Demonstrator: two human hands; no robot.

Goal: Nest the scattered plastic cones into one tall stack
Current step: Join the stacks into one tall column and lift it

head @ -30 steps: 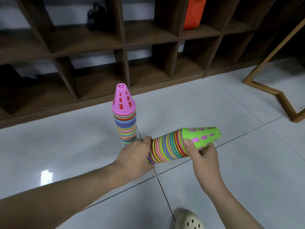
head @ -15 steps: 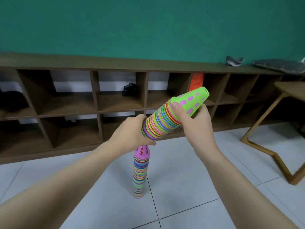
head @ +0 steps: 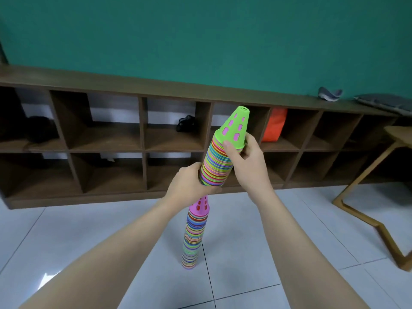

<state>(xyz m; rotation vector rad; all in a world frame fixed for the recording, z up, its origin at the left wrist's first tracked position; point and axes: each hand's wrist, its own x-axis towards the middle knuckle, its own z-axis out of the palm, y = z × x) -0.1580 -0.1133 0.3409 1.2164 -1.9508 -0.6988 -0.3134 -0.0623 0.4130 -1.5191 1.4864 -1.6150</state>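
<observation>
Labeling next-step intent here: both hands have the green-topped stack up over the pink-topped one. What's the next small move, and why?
Probably lower the green-topped stack straight down onto the pink tip. Its open base sits just above that tip, the left hand holding the bottom and the right hand the upper part. It leans slightly right, so squaring it with the floor stack first should help.

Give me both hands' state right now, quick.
Left hand: fingers curled round the bottom of the green-topped cone stack.
Right hand: gripping the same stack near its top.
</observation>
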